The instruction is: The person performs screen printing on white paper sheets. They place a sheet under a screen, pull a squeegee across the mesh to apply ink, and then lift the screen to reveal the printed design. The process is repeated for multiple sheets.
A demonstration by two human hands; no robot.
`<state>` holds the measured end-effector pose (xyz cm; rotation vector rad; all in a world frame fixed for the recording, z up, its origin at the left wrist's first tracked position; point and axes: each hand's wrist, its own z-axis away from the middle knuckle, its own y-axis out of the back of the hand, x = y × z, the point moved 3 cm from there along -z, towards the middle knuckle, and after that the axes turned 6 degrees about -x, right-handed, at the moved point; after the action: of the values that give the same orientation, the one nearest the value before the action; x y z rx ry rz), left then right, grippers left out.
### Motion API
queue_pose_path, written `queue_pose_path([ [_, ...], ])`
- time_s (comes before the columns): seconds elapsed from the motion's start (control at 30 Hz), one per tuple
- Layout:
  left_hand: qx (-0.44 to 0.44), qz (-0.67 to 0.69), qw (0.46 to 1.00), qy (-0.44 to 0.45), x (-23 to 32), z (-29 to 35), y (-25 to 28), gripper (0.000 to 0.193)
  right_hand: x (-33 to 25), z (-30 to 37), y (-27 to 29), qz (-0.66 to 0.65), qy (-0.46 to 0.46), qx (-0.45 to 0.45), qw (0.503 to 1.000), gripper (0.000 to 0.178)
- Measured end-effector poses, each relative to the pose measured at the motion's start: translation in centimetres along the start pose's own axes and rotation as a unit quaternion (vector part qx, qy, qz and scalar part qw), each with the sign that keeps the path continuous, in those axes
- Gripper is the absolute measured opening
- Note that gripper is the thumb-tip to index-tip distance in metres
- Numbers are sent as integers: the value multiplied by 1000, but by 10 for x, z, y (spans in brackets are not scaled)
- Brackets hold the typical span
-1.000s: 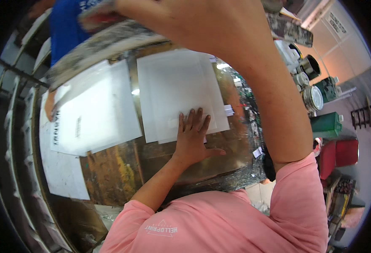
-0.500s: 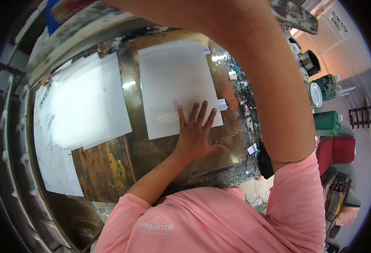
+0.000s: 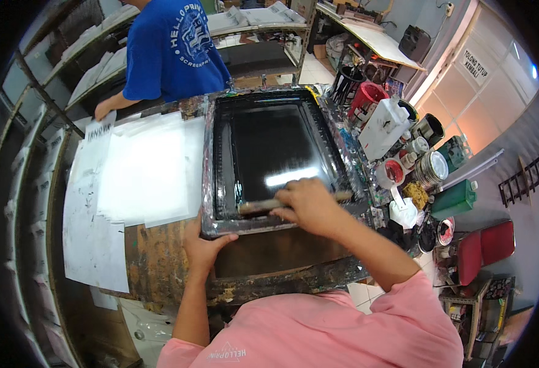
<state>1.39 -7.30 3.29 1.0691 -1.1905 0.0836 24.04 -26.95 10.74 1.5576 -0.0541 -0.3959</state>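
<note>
A screen printing frame (image 3: 207, 159) lies flat on the paint-stained table, its mesh (image 3: 275, 138) dark and glossy with black ink. My left hand (image 3: 201, 250) grips the frame's near left corner, thumb on the rim; its other fingers are mostly hidden. Across the near end of the mesh rests a wooden-handled squeegee (image 3: 260, 207). My right hand (image 3: 306, 205) is closed over the middle of that handle. Left of the frame, white sheets (image 3: 141, 178) lie spread in an overlapping pile.
Beyond the table's far left stands a person in a blue shirt (image 3: 171, 55), one hand at a printed sheet (image 3: 99, 129). Pots, a white jug (image 3: 385, 129) and a green container (image 3: 453, 199) crowd the right edge. Racks (image 3: 42, 239) line the left.
The screen frame now covers the area where my left hand lay spread on a white sheet. My raised right arm has come down, hand on the squeegee. The person in blue shows more fully.
</note>
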Motion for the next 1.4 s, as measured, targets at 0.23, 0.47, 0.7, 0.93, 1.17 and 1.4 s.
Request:
queue_pose_path([
  [0.23,36,-209,975,-69,-42,10,-23,113,-4,8,-66,-27,3,84,996,47],
  [0.47,31,-233,970,-68,-42,11,-22,122,102,-140,-76,33,29,185,982,39],
  [0.7,19,-179,981,-66,-46,13,-20,133,183,-269,-7,14,41,30,999,51],
  [0.93,29,-105,990,-86,-45,18,-23,128,182,-264,-34,70,23,129,989,41],
  [1.17,75,-135,979,-133,-48,16,-22,119,81,-110,-45,66,-1,102,993,38],
  [1.4,79,222,964,-127,8,5,-15,104,-11,1,26,11,1,110,994,39],
])
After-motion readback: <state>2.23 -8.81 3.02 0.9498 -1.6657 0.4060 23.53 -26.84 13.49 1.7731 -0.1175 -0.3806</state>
